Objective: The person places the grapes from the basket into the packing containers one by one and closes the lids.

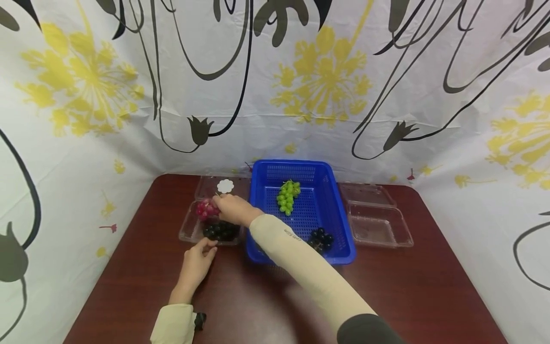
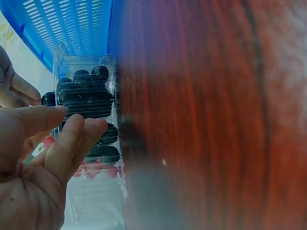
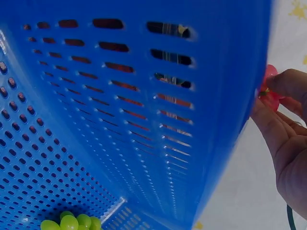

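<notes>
At the left of the table, a clear plastic box [image 1: 187, 228] holds dark grapes [image 1: 221, 231] in its nearer part. Over its far part, the right hand [image 1: 235, 209] pinches a bunch of red grapes [image 1: 206, 209]; part of that bunch also shows past the basket wall in the right wrist view. The left hand [image 1: 198, 262] is at the box's near edge, its fingers [image 2: 72, 139] fairly straight against the front wall. Through that wall the left wrist view shows the dark grapes [image 2: 86, 100], with some red behind them.
A blue basket [image 1: 336, 191] stands mid-table, with green grapes [image 1: 288, 197] and dark grapes [image 1: 320, 239] inside; the right forearm crosses its near left corner. Another clear box [image 1: 378, 231] sits on the right with its lid opened back. A patterned sheet [image 1: 258, 95] hangs behind.
</notes>
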Demonstrator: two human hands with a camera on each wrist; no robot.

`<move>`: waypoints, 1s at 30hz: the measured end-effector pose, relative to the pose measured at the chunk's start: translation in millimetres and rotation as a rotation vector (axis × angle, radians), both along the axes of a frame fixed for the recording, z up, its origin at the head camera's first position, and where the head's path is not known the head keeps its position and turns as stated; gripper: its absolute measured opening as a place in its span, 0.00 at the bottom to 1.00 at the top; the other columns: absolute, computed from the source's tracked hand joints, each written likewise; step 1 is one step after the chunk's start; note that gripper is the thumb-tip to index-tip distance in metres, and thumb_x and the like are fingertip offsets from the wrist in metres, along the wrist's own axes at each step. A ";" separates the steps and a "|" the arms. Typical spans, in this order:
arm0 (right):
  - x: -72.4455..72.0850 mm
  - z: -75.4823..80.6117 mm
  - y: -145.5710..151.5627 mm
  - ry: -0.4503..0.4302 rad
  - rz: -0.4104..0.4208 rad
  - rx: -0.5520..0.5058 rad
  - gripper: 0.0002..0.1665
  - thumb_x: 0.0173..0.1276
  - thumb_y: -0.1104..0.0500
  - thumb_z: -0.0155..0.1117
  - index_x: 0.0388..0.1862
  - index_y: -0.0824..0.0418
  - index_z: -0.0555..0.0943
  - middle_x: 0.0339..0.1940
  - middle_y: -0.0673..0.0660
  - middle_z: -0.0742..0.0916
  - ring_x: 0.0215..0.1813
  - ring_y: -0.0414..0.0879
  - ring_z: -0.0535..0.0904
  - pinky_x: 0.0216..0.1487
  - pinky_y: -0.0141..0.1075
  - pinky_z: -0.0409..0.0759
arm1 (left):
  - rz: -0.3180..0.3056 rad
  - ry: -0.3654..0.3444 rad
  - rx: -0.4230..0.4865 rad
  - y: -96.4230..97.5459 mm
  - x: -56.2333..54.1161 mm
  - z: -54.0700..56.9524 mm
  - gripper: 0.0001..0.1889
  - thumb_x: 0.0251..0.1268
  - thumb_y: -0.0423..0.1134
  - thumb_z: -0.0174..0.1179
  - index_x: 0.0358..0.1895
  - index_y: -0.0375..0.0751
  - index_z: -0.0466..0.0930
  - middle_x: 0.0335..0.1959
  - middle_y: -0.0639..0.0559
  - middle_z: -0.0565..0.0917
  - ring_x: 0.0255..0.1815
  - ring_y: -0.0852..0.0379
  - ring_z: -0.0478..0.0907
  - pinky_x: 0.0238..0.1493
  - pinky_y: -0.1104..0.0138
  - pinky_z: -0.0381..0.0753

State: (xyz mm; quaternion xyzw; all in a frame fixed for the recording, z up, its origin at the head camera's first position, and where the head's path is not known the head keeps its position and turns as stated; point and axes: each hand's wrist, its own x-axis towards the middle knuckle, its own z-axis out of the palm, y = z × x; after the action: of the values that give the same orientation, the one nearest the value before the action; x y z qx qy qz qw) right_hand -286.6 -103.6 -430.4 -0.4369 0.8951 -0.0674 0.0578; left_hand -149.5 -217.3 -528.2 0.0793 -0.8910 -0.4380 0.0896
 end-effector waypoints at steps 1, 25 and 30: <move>-0.3 -0.8 -0.2 -0.002 0.001 0.005 0.10 0.67 0.60 0.62 0.47 0.58 0.76 0.39 0.54 0.84 0.37 0.43 0.81 0.38 0.33 0.79 | -0.003 0.000 0.002 0.3 0.1 0.1 0.06 0.66 0.32 0.59 0.42 0.37 0.82 0.46 0.39 0.86 0.45 0.44 0.85 0.44 0.54 0.83; -8.2 -5.7 7.7 -0.143 -0.082 0.143 0.29 0.67 0.70 0.54 0.66 0.52 0.74 0.56 0.56 0.84 0.47 0.43 0.81 0.43 0.33 0.79 | -0.008 -0.024 0.032 0.6 0.8 -1.7 0.06 0.67 0.32 0.58 0.43 0.38 0.81 0.50 0.38 0.85 0.45 0.42 0.85 0.43 0.55 0.84; -8.1 -7.0 8.1 -0.163 -0.094 0.192 0.31 0.66 0.70 0.54 0.66 0.50 0.75 0.58 0.57 0.84 0.45 0.43 0.80 0.42 0.32 0.77 | -0.007 -0.021 0.029 0.6 1.3 -1.3 0.06 0.67 0.32 0.58 0.44 0.39 0.81 0.50 0.38 0.85 0.45 0.43 0.85 0.43 0.54 0.84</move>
State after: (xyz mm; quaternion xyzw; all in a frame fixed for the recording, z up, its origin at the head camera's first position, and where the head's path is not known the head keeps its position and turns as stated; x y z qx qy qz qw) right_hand -294.7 -95.5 -437.4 -0.3799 0.9093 -0.0195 0.1687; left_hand -148.2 -216.7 -529.5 0.0822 -0.8857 -0.4502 0.0775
